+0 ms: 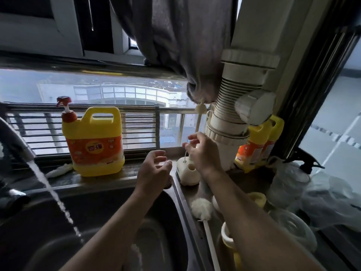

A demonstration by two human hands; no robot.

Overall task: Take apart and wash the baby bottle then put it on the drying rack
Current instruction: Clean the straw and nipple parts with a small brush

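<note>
My right hand (203, 153) reaches to a cream brush holder (188, 174) on the counter behind the sink, fingers pinching a thin white stick (185, 156) that stands in one of its holes. A taller cream handle (199, 118) rises behind this hand. My left hand (154, 170) hovers beside the holder with loosely curled fingers, holding nothing. A bottle brush with a white sponge head (201, 209) lies on the counter. Near my right forearm sit bottle parts: a yellow ring (257, 199), a clear bottle body (293, 225) and a cream-yellow piece (227, 237).
Water runs from the faucet (17, 145) at the left into the dark steel sink (29, 227). A yellow detergent jug (93, 141) stands on the sill. More yellow bottles (257, 145), a white drain pipe (234, 118) and plastic bags (312, 196) crowd the right.
</note>
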